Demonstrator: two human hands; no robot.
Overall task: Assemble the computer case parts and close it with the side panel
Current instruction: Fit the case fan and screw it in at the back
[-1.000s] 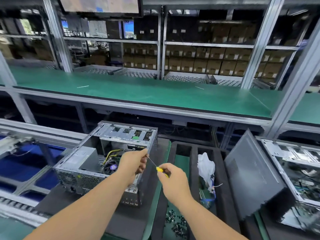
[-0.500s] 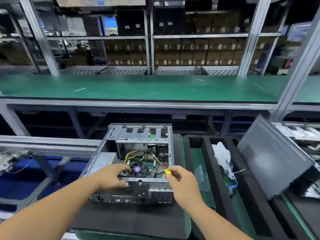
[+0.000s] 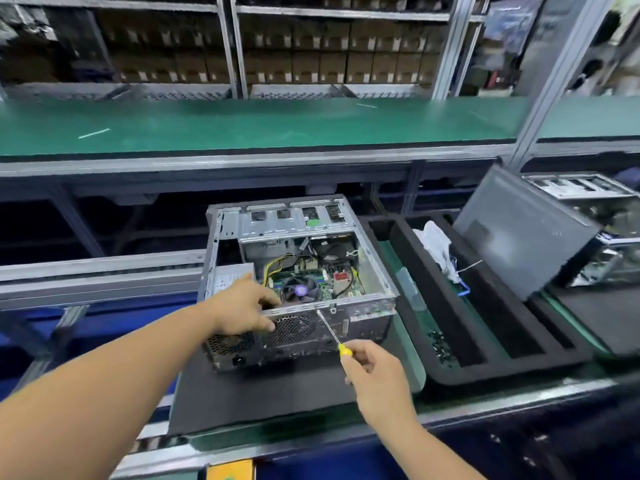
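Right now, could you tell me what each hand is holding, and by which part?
The right hand pinches the screwdriver by its yellow handle. The left hand grips the computer case at its near top edge.

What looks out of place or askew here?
Nothing damaged. The side panel leans tilted against a second case at right, off the open computer case; loose screws lie in the foam tray.

Your left hand (image 3: 242, 308) reaches in from seven o'clock, forearm bare, fingers curled over the near top edge of the computer case (image 3: 298, 271). Your right hand (image 3: 372, 370) comes up from five o'clock, pinching a yellow-handled screwdriver (image 3: 332, 332) whose shaft points toward eleven o'clock.
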